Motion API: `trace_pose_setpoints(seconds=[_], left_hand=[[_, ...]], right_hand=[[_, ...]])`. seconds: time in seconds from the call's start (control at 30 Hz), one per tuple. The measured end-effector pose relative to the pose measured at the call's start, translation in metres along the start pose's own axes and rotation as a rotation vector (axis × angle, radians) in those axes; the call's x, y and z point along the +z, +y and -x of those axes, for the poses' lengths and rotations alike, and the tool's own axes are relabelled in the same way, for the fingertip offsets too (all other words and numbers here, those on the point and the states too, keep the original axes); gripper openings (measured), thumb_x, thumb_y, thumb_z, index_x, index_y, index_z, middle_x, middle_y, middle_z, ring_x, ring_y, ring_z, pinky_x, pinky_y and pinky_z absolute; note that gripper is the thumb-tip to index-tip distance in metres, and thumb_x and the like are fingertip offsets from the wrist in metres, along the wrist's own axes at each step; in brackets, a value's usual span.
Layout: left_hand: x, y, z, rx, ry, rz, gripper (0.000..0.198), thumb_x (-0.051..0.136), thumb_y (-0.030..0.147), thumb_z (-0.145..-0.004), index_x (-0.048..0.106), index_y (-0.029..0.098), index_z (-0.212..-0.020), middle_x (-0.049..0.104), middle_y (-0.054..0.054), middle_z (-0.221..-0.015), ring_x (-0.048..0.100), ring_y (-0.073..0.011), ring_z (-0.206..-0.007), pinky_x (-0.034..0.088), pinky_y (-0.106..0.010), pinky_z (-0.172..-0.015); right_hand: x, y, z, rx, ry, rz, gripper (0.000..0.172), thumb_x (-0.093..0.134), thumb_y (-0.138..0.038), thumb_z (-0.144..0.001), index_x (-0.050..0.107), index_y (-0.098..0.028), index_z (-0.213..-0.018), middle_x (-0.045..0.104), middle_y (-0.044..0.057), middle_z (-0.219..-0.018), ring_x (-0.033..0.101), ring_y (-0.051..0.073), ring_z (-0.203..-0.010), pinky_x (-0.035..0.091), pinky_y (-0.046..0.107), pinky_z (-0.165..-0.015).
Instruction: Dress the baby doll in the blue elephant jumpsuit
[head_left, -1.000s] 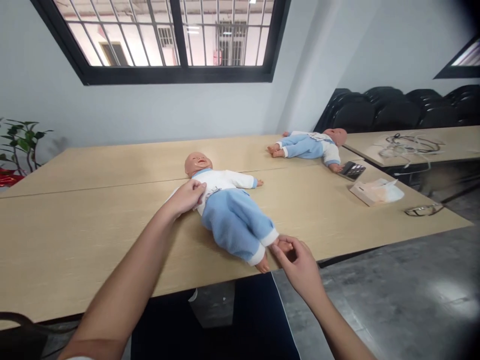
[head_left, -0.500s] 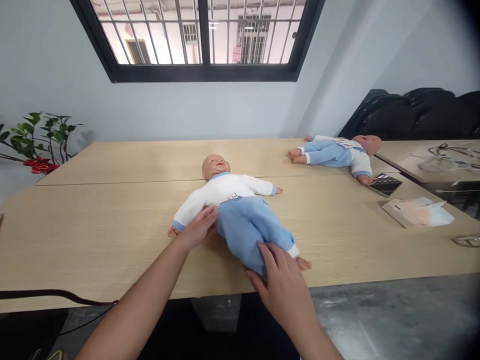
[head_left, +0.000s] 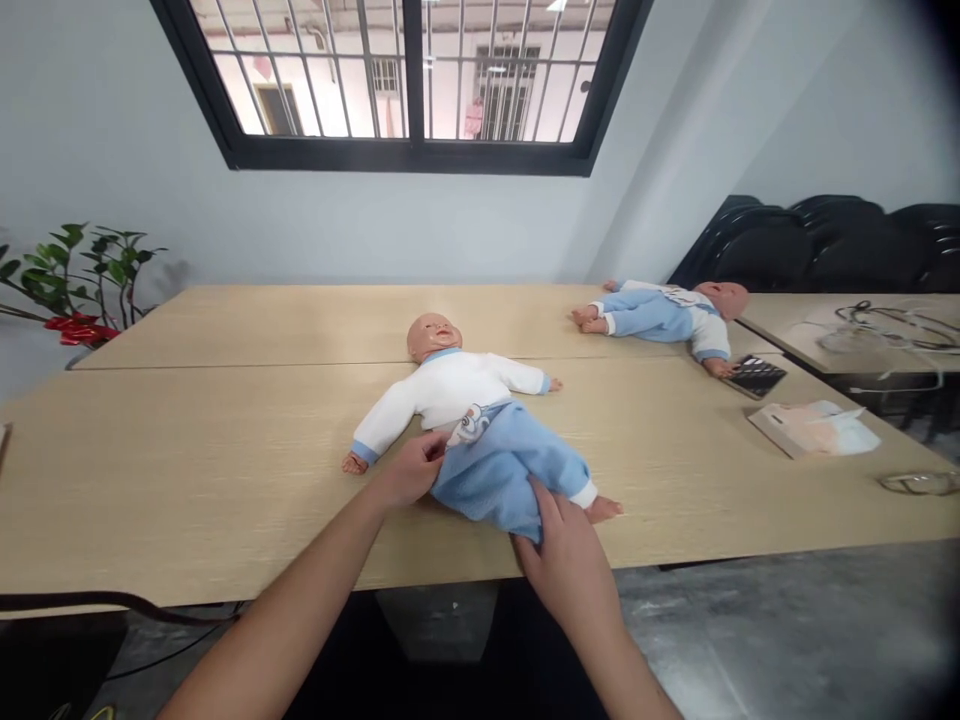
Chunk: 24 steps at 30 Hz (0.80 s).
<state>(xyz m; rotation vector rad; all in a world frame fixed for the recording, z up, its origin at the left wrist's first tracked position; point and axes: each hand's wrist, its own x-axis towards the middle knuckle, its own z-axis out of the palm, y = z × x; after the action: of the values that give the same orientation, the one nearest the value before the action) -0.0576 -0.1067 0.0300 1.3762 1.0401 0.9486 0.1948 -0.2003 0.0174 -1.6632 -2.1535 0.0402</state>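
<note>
A baby doll (head_left: pixel 431 338) lies face up on the table in a white top (head_left: pixel 457 388) with blue collar and cuffs. Its light blue trousers (head_left: pixel 495 465) have white ankle cuffs, and one bare foot sticks out at the right. My left hand (head_left: pixel 411 468) is closed on the waistband at the doll's hip, where a printed patch (head_left: pixel 471 425) shows. Around the lower trouser leg nearest the table's front edge, my right hand (head_left: pixel 566 550) is closed on the cloth. The foot of that leg is hidden.
A second doll (head_left: pixel 660 315) in similar clothes lies at the back right, beside a dark phone-like slab (head_left: pixel 757 375). Farther right are a tissue pack (head_left: pixel 814 428), glasses (head_left: pixel 919 484) and cables (head_left: pixel 892 325). A potted plant (head_left: pixel 82 280) stands left; a dark strap (head_left: pixel 97 600) lies along the front edge.
The trousers' waist has folded or shifted on the left, and the printed patch shows more. My left hand has moved slightly right and down; my right hand has moved slightly right with the trouser leg.
</note>
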Motion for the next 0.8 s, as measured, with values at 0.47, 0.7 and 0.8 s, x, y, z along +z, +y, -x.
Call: trace_pose_setpoints(seconds=[0.47, 0.7, 0.8], left_hand=[[-0.031, 0.011, -0.041, 0.189, 0.427, -0.155, 0.017, 0.046, 0.030, -0.098, 0.052, 0.021, -0.112, 0.062, -0.006, -0.109, 0.061, -0.0189, -0.103, 0.049, -0.034, -0.097], [-0.051, 0.017, -0.051, 0.412, 0.447, -0.438, 0.017, 0.060, 0.023, -0.089, 0.060, 0.020, -0.106, 0.061, -0.008, -0.114, 0.058, -0.0212, -0.111, 0.047, -0.038, -0.103], [-0.053, 0.000, -0.037, 0.169, 0.491, -0.264, 0.036, 0.067, 0.035, -0.089, 0.056, 0.019, -0.120, 0.064, -0.009, -0.116, 0.063, -0.0206, -0.104, 0.050, -0.036, -0.096]], right_hand=[[0.009, -0.094, 0.030, 0.058, -0.006, -0.125, 0.085, 0.056, -0.021, -0.088, 0.019, -0.022, -0.165, 0.060, 0.020, -0.132, 0.063, 0.041, -0.118, 0.060, 0.057, -0.091], [-0.002, -0.096, 0.013, -0.109, -0.111, -0.085, 0.084, 0.066, -0.035, -0.090, 0.027, -0.019, -0.163, 0.067, 0.020, -0.131, 0.067, 0.042, -0.112, 0.059, 0.055, -0.089], [-0.027, -0.074, -0.008, -0.159, -0.247, -0.043, 0.062, 0.064, -0.044, -0.093, 0.051, -0.020, -0.149, 0.076, 0.015, -0.109, 0.073, 0.036, -0.090, 0.057, 0.047, -0.074]])
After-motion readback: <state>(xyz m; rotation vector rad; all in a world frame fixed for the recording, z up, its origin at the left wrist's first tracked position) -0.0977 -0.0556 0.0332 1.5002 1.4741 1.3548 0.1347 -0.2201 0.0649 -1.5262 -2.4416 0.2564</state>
